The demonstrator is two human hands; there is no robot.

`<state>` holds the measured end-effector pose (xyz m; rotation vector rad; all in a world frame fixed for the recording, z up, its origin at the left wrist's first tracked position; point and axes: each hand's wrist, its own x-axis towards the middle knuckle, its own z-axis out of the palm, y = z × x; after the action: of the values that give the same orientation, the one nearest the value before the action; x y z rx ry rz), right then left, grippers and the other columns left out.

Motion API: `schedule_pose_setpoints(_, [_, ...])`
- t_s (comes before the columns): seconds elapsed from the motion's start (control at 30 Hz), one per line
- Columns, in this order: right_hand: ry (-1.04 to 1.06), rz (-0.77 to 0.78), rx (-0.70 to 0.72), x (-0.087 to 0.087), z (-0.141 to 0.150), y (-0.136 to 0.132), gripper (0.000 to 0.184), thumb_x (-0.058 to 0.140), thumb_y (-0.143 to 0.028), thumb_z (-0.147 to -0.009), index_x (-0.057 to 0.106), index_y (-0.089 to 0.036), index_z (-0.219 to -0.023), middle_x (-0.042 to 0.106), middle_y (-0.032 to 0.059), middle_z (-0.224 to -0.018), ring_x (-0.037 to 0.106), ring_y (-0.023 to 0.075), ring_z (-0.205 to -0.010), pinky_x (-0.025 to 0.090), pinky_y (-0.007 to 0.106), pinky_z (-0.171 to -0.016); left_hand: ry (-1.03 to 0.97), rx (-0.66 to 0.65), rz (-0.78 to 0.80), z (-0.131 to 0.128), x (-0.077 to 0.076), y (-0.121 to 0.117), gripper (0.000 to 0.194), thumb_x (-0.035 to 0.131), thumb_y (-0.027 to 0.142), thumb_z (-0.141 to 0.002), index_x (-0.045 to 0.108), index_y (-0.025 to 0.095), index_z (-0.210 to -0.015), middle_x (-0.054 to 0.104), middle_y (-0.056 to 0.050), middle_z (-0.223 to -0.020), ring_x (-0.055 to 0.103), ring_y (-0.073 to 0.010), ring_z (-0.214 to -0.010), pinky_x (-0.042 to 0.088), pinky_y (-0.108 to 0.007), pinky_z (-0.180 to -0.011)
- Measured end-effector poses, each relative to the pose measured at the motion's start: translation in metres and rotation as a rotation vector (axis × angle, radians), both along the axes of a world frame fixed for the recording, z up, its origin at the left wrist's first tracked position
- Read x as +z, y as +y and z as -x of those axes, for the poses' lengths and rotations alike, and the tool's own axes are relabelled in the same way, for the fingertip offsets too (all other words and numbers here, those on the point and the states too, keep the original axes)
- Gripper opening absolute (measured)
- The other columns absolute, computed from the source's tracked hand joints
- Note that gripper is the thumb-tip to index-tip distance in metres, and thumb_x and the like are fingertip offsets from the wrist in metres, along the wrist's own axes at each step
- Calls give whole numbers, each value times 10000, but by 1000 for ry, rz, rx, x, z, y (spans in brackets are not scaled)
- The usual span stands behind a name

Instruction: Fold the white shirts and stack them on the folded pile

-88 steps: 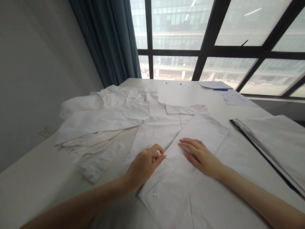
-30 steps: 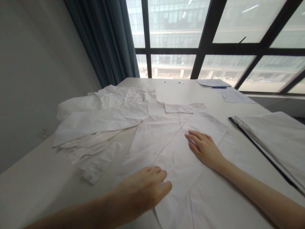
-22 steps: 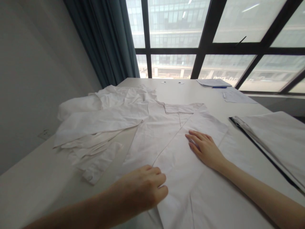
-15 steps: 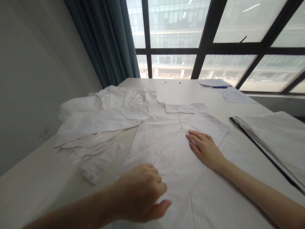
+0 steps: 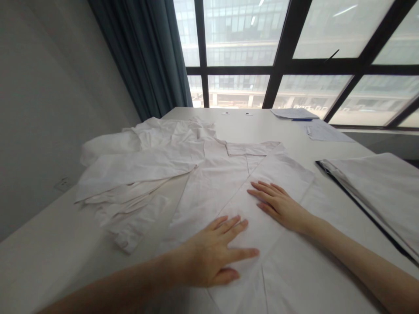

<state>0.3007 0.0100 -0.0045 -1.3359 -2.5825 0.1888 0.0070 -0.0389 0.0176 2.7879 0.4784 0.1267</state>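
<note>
From my console this reads as an office: a long white desk with 2 round cable ports, papers and a blue pen, a wall socket, a dark teal curtain, and a black-framed window facing a glass office block.

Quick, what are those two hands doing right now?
Left hand: open, flat on the white shirt, holding nothing.
Right hand: open, on the shirt, holding nothing.
</note>
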Motion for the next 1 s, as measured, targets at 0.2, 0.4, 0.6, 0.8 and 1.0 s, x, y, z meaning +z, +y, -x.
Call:
schedule_pose_setpoints(0.2, [-114, 34, -250, -12, -63, 32, 571, 319, -565, -964, 349, -337, -1486, 313, 37, -1562, 275, 279, -1429, 271, 544, -1122, 15, -15, 58, -1, 6, 2, 526, 498, 441, -944, 358, 416, -1451, 87, -72, -1618, 158, -372, -1453, 203, -564, -1143])
schedule_pose_setpoints(0.4, [-121, -109, -475, -29, -106, 51, 557, 295, -537, -958, 442, -293, -1437, 402, 61, -1518, 363, 301, -1384, 317, 559, -1090, 15, -14, 63, -1, 8, 3, 507, 502, 443, -943, 386, 422, -1436, 103, -71, -1616, 164, -382, -1449, 212, -572, -1137])
schedule_pose_setpoints(0.6, [-51, -208, -444, -27, -100, 49, 503, 316, -474, -969, 539, -226, -1345, 516, 109, -1427, 469, 279, -1311, 351, 527, -1075, 12, -15, 47, 0, 16, 4, 535, 508, 485, -934, 415, 324, -1436, 250, -119, -1576, 240, -339, -1439, 261, -508, -1142])
schedule_pose_setpoints(0.8, [31, -258, -410, -25, -102, 52, 455, 361, -431, -963, 611, -181, -1250, 593, 130, -1337, 545, 268, -1233, 399, 484, -1047, 67, 318, -187, 24, 29, 49, 456, 501, 320, -950, 467, 233, -1396, 402, -133, -1501, 383, -281, -1379, 360, -439, -1098])
schedule_pose_setpoints(1.0, [33, -245, -417, -27, -101, 53, 459, 366, -436, -955, 616, -183, -1245, 598, 133, -1329, 548, 277, -1230, 397, 497, -1045, 135, 911, -399, 113, 56, 123, 425, 296, 183, -967, 498, 85, -1328, 465, -184, -1413, 451, -290, -1277, 362, -448, -1053])
